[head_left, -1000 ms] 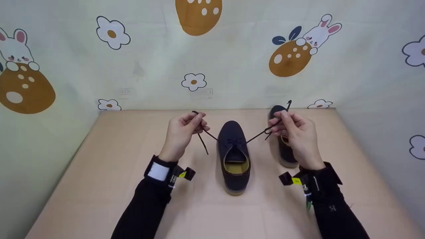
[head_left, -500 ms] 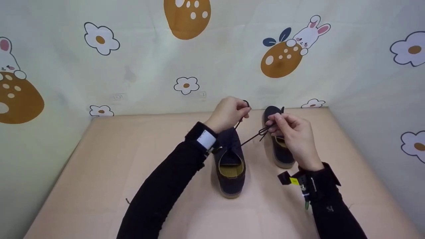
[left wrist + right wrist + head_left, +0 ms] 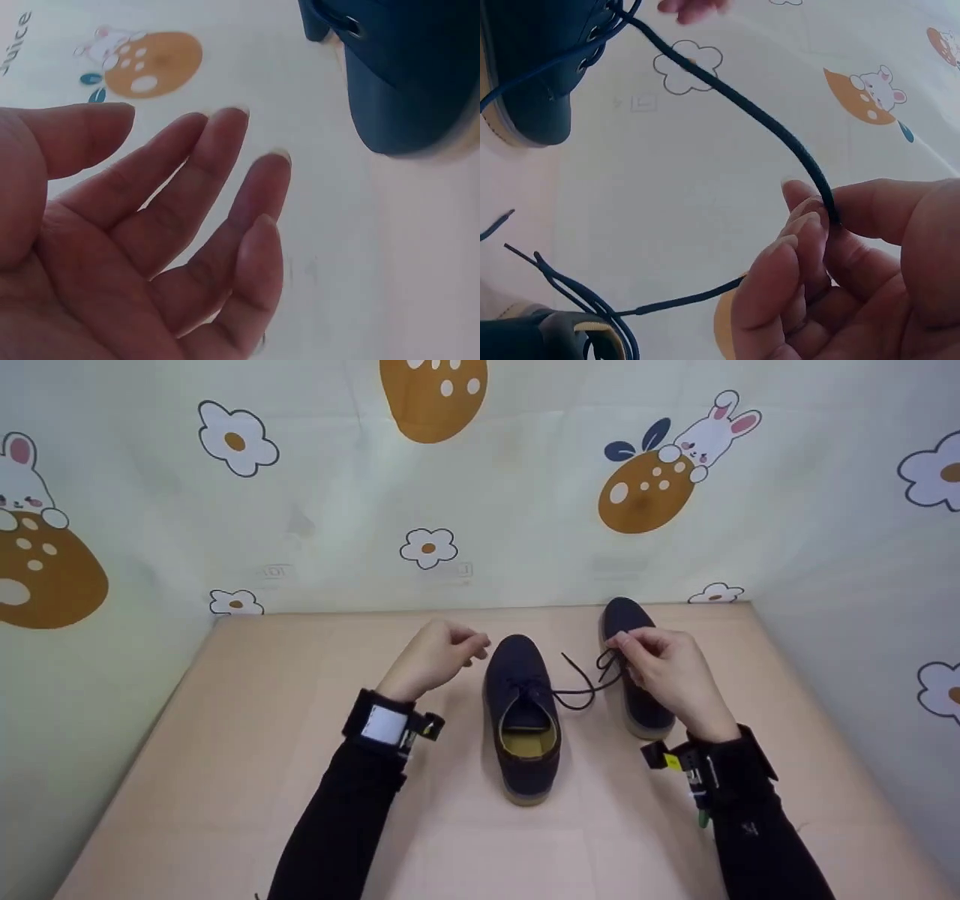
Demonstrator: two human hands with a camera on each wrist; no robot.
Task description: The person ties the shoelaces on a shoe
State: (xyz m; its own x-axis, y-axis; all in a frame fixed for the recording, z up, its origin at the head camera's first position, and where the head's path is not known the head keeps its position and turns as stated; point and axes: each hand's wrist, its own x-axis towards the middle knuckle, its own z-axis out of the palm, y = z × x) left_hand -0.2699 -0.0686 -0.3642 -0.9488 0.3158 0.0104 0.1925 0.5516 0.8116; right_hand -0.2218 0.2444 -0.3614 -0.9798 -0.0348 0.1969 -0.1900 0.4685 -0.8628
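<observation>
A dark navy lace-up shoe [image 3: 523, 660] with a yellowish insole sits in the middle, toe pointing away. My right hand [image 3: 664, 671] pinches one of its shoelaces [image 3: 761, 118] between thumb and fingers, close over a second navy shoe [image 3: 626, 615]. In the right wrist view the held lace runs slack from the shoe's eyelets to the pinch, and its tail emerges below the fingers. The other shoelace end [image 3: 576, 666] trails loosely to the right of the middle shoe. Left of that shoe's toe, my left hand [image 3: 439, 656] holds nothing, its fingers loosely bent in the left wrist view.
Both shoes stand on a beige tabletop [image 3: 300, 720]. Behind it rises a pale cloth backdrop [image 3: 525, 495] printed with rabbits and flowers. A tied lace bow [image 3: 592, 300] on the second shoe shows in the right wrist view.
My left hand crossed rightward over the middle shoe with its lace, let it go on the right side, and came back left, now without it. The right hand still pinches its lace, slightly lower.
</observation>
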